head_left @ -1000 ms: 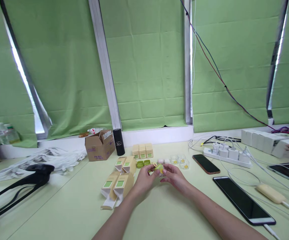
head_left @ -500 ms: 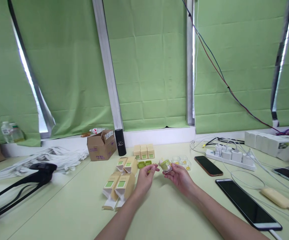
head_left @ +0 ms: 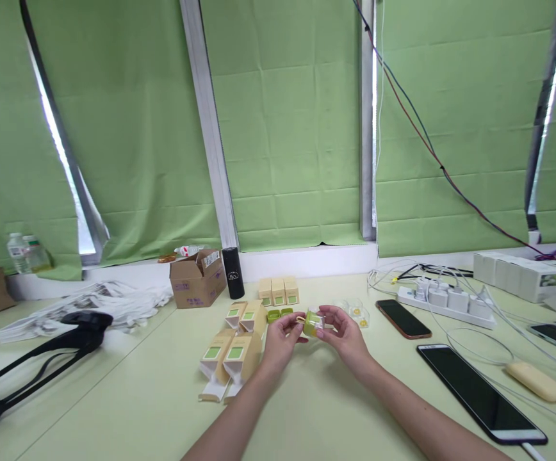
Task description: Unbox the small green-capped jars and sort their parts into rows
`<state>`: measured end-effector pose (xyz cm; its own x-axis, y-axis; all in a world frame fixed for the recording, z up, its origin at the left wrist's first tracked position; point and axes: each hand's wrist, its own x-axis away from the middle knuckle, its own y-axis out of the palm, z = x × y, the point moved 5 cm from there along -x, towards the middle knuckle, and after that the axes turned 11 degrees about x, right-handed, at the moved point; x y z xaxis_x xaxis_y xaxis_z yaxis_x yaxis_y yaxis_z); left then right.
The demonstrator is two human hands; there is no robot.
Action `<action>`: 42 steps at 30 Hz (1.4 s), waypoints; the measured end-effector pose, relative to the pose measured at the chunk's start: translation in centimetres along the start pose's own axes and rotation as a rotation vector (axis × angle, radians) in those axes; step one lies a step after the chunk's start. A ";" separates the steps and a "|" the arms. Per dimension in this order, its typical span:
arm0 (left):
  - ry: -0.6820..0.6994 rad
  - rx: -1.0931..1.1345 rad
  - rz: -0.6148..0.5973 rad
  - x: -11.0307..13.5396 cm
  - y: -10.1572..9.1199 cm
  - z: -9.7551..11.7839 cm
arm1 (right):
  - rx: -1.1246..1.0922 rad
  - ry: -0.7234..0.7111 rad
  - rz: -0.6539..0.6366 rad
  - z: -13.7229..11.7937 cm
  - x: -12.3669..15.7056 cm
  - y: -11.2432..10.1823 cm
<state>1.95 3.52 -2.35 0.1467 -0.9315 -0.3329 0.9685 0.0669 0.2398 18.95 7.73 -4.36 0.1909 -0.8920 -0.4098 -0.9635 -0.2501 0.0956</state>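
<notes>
Between my hands, above the table, is a small clear jar with a green lid [head_left: 312,322], turned on its side with the lid toward the left. My right hand [head_left: 348,338] is closed around its clear end. At the lid side, my left hand [head_left: 282,339] pinches a thin pale loop that sticks out from the jar. Just behind my left fingers lie several green lids [head_left: 278,314]. Clear jars with yellow spots [head_left: 359,312] stand behind my right hand, partly covered by it. Left of my left hand are open beige boxes with green labels [head_left: 242,352].
Small beige boxes [head_left: 278,291] stand at the back, beside a black cylinder [head_left: 232,273] and a cardboard box [head_left: 197,279]. Phones [head_left: 480,390], a power strip [head_left: 446,306] and cables lie to the right. White straps [head_left: 86,307] and a black frame-like object [head_left: 79,336] lie left.
My left hand has come right to the jar and now pinches its loop. The jar has tipped toward the left in my right hand. Another person's hand has left the right edge.
</notes>
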 end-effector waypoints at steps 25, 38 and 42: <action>0.253 -0.328 -0.041 1.7 1.4 2.0 | 0.259 -0.128 -0.107 -1.1 1.5 1.1; 0.251 -0.441 -0.035 1.5 0.9 1.5 | 0.310 -0.152 -0.102 -1.5 1.3 1.2; 0.253 -0.424 -0.012 1.5 0.6 1.5 | 0.322 -0.143 -0.102 -1.4 1.3 1.2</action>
<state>2.47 1.62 -1.36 0.1281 -0.8208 -0.5566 0.9592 0.2451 -0.1407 18.35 5.74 -3.48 0.2824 -0.8012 -0.5275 -0.9551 -0.1832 -0.2330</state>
